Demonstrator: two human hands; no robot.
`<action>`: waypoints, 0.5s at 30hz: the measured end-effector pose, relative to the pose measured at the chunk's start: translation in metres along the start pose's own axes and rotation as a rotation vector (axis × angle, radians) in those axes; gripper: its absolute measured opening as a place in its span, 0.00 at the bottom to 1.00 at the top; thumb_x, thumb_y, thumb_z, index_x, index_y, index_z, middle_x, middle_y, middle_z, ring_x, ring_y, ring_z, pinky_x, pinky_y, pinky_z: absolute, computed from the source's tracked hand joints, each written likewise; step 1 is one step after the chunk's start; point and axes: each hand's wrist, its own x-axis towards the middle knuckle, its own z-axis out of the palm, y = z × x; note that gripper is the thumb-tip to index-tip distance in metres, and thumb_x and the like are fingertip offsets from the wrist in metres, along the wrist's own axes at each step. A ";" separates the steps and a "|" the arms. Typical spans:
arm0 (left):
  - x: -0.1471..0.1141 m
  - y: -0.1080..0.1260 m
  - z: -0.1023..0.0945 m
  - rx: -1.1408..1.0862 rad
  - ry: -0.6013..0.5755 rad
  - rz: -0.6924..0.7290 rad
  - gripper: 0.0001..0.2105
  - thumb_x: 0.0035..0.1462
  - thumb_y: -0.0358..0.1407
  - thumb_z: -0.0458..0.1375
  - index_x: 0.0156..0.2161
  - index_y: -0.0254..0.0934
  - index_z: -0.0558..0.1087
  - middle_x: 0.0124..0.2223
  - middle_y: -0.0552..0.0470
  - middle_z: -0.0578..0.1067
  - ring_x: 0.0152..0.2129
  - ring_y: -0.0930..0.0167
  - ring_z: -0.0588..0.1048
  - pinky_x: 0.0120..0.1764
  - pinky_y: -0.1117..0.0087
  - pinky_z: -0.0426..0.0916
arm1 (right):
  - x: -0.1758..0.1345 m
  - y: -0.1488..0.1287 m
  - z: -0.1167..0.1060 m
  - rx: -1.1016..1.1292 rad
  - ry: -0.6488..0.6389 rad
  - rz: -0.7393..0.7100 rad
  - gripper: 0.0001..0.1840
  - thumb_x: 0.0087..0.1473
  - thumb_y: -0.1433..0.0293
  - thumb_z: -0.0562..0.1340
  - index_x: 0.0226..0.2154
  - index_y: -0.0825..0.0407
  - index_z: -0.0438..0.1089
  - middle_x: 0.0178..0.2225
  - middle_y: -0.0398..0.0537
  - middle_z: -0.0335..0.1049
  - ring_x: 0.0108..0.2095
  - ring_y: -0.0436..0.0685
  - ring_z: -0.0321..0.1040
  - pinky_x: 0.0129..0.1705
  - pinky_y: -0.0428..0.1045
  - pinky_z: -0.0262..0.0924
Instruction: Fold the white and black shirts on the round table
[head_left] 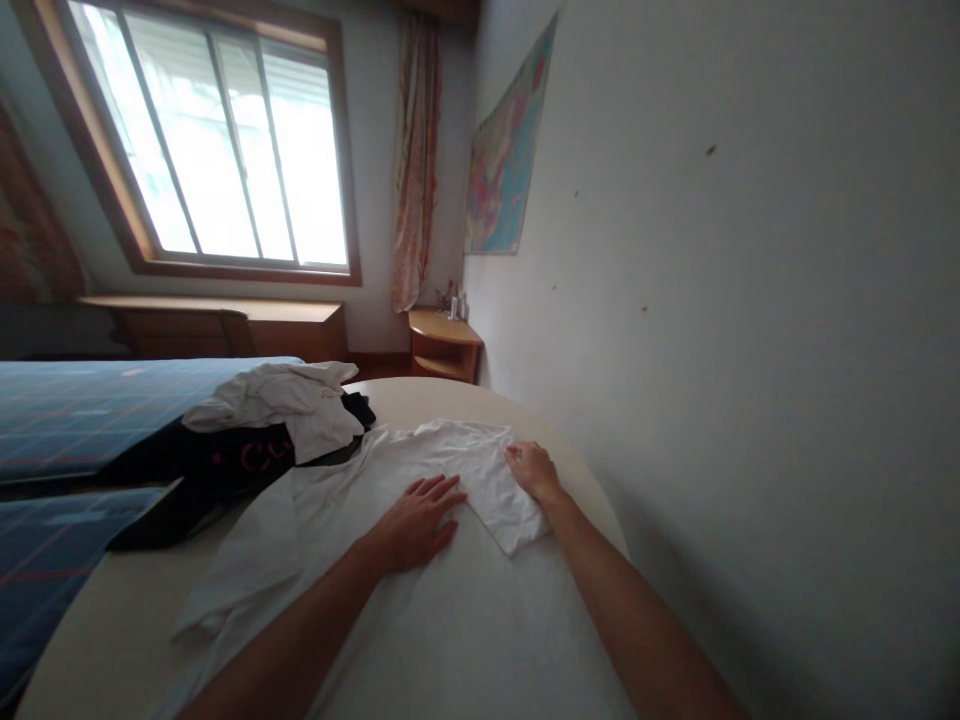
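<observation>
A white T-shirt [465, 620] lies spread over a round, cream-coloured table [97, 640]. One sleeve of it is folded inward on the right, over the shirt's body. My left hand [420, 522] rests flat on the cloth near the middle, its fingers stretched out beside the folded sleeve's edge. At the outer side of that fold, my right hand [534, 470] has its fingers curled and pinched on the fabric. The other sleeve extends to the left across the table, with some creases. The shirt's lower end runs out of view at the bottom.
Rumpled white clothing [292, 400] and a black garment with pink lettering [225, 465] lie at the table's left edge. Beyond is a bed with a blue checked cover [90, 400]. A white wall [750, 400] stands close on the right. A corner shelf [446, 330] is behind.
</observation>
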 end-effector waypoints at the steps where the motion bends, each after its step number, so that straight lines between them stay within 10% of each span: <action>1: 0.002 0.001 -0.002 0.008 0.003 -0.004 0.21 0.62 0.38 0.52 0.60 0.45 0.65 0.68 0.49 0.60 0.63 0.61 0.59 0.63 0.55 0.53 | 0.001 0.000 0.001 0.008 -0.006 -0.012 0.18 0.63 0.60 0.55 0.47 0.49 0.75 0.51 0.53 0.72 0.50 0.56 0.69 0.51 0.47 0.58; 15: 0.011 0.001 -0.002 -0.002 0.158 0.034 0.18 0.64 0.30 0.46 0.53 0.42 0.73 0.55 0.50 0.74 0.50 0.65 0.70 0.56 0.61 0.63 | 0.022 0.007 0.004 -0.016 -0.045 0.032 0.21 0.66 0.64 0.50 0.54 0.49 0.70 0.50 0.52 0.75 0.50 0.56 0.70 0.52 0.48 0.58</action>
